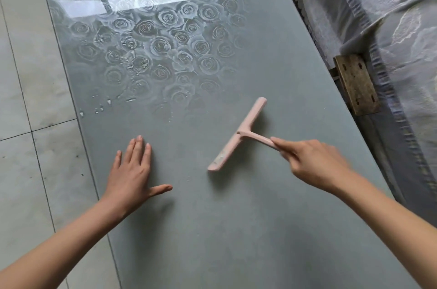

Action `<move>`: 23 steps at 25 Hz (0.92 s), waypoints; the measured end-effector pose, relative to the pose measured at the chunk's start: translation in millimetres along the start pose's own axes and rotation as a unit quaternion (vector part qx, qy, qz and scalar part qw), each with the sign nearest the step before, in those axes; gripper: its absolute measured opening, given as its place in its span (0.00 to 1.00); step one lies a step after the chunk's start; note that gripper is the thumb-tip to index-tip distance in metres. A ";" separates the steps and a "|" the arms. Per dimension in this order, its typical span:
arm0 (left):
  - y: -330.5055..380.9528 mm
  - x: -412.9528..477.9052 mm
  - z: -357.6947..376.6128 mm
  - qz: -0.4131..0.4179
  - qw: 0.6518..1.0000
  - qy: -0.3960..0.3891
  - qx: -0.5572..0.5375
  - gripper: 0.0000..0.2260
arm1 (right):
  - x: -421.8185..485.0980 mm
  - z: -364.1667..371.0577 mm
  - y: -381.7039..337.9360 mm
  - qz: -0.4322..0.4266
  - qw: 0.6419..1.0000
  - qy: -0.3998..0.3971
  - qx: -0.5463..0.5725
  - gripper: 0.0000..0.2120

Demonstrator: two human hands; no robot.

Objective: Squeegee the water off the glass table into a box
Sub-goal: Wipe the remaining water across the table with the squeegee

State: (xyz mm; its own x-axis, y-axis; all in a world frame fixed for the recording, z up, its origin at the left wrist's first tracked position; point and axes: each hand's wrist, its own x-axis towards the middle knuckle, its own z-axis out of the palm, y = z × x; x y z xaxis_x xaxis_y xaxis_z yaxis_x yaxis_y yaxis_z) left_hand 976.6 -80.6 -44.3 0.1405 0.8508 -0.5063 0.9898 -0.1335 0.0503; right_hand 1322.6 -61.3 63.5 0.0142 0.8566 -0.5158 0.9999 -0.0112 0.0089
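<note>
Head view: pink plastic T-shaped squeegee (238,135) is gripped by the right hand (316,163), blade low over the grey rose-patterned glass table (212,229), short of the water droplets (130,99); left hand (132,175) is laid flat, fingers spread, presumably for bracing.

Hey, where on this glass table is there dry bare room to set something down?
Free: the near end of the glass table, between your forearms, and the plain strip beyond the squeegee along the right edge. Crowded: the middle band, with your left hand flat on the glass and your right hand gripping the squeegee. Water drops lie far left.
</note>
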 end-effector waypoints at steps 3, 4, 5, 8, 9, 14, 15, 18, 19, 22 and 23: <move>10.8 -0.1 -1.2 -0.018 1.000 -0.013 -0.005 0.54 | 20.1 14.7 -45.0 -0.003 0.997 0.006 0.081 0.19; 15.1 -0.2 -3.8 -0.025 1.000 -0.017 -0.004 0.54 | 21.3 17.5 -54.3 -0.001 0.994 0.017 0.103 0.19; 21.2 -2.4 -7.5 -0.025 0.999 -0.021 0.009 0.54 | 14.5 20.5 -53.8 0.008 0.992 0.033 0.126 0.19; 42.1 -9.3 -17.2 0.000 0.999 -0.026 0.047 0.53 | -40.5 37.3 -1.8 0.051 0.974 0.052 0.217 0.18; 52.0 -11.9 -19.8 0.012 0.998 -0.026 0.054 0.52 | -67.5 45.9 23.8 0.065 0.965 0.044 0.249 0.18; 123.3 -27.2 -12.8 0.058 0.996 -0.017 0.070 0.46 | -198.0 104.6 133.2 0.097 0.955 0.012 0.279 0.19; 139.0 -32.0 -8.1 0.067 0.995 -0.013 0.071 0.45 | -217.2 117.1 150.9 0.097 0.955 0.009 0.279 0.20; 182.5 -47.9 6.3 0.103 0.992 -0.004 0.078 0.41 | -273.8 147.8 199.9 0.092 0.957 -0.003 0.275 0.22; 191.3 -52.3 9.7 0.108 0.991 0.001 0.076 0.40 | -288.2 155.3 213.9 0.093 0.959 -0.007 0.268 0.23; 208.3 -59.4 17.3 0.099 0.992 0.003 0.074 0.38 | -309.6 174.4 241.5 0.109 0.964 -0.020 0.242 0.23; 210.9 -59.5 19.0 0.093 0.993 -0.005 0.071 0.38 | -308.3 179.9 240.4 0.106 0.969 -0.027 0.222 0.23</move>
State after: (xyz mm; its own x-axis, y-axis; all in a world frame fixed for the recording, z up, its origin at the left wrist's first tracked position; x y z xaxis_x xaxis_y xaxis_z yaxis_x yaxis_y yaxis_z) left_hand 1176.6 -169.0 -20.0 0.3199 0.8000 -0.5075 0.9331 -0.3589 0.0224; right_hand 1558.9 -420.9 70.5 0.2067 0.7829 -0.5868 0.8771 -0.4140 -0.2435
